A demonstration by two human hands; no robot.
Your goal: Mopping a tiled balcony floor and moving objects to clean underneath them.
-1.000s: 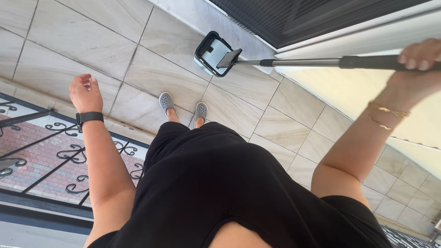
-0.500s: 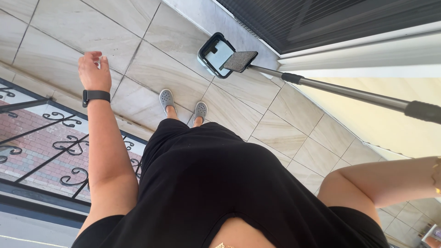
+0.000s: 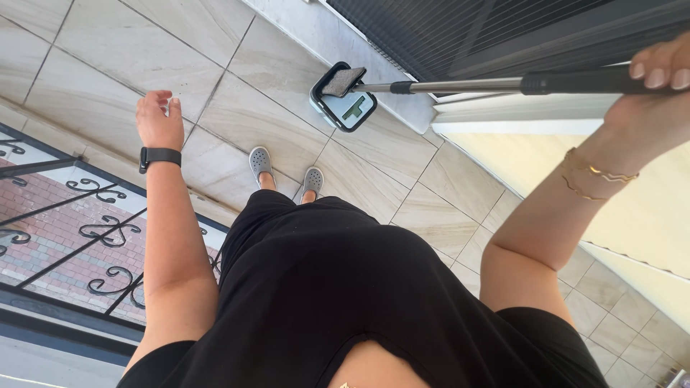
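Gripping the level mop pole [image 3: 460,85], right hand [image 3: 658,86] points its pad [image 3: 343,81] leftward.

Home balcony: beige floor tiles [image 3: 93,57], wrought-iron railing [image 3: 86,230], dark screen door [image 3: 467,29], mop bucket [image 3: 345,108].

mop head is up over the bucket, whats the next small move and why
Probably lower the mop head straight down into the bucket: the right hand holds the handle nearly level, with the pad at the bucket's far corner.
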